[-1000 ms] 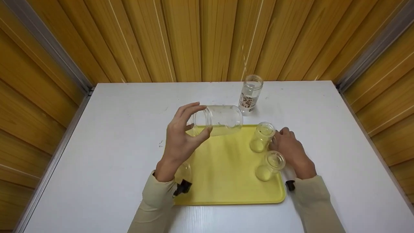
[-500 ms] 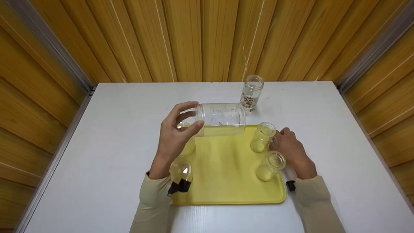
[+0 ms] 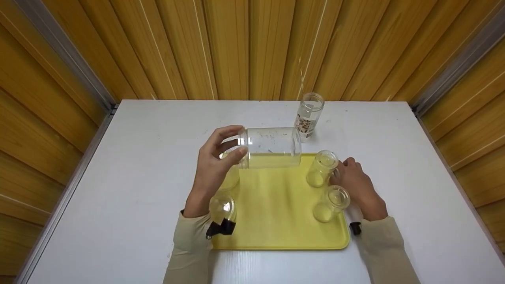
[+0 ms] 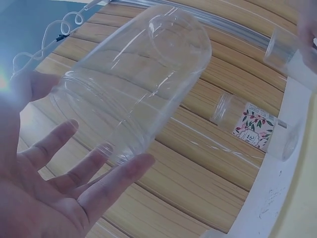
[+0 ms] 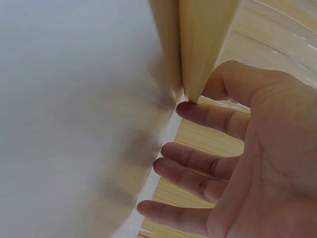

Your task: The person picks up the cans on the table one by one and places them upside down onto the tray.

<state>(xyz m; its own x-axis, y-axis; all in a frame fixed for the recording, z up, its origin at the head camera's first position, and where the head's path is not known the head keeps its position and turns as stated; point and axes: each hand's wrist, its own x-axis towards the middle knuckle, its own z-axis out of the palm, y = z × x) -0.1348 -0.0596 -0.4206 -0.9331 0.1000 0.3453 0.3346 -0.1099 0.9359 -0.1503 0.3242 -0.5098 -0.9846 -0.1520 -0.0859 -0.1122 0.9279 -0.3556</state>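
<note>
My left hand (image 3: 211, 169) grips a clear jar (image 3: 274, 148) by its threaded mouth, thumb on the near side and fingers behind. The jar lies sideways in the air over the back of the yellow tray (image 3: 276, 213), its base toward the right. The left wrist view shows the jar (image 4: 138, 79) see-through, with the fingertips around its neck. At the tray's right edge is my right hand (image 3: 355, 183). In the right wrist view its thumb and index finger pinch the corner of the tray's rim (image 5: 200, 54), while the other fingers touch the white tabletop.
Two clear glass jars (image 3: 321, 169) stand bottom-up along the tray's right side. Two more clear jars (image 3: 223, 209) stand at its left, partly behind my left arm. A tall jar with a floral label (image 3: 307, 118) stands upright behind the tray. Wood-look panels (image 3: 225, 51) surround the white table (image 3: 138, 165).
My left hand moved slightly left and its fingers shifted along the jar's neck; the jar turned more level. The jars at the tray's left came into view. The right hand stays put.
</note>
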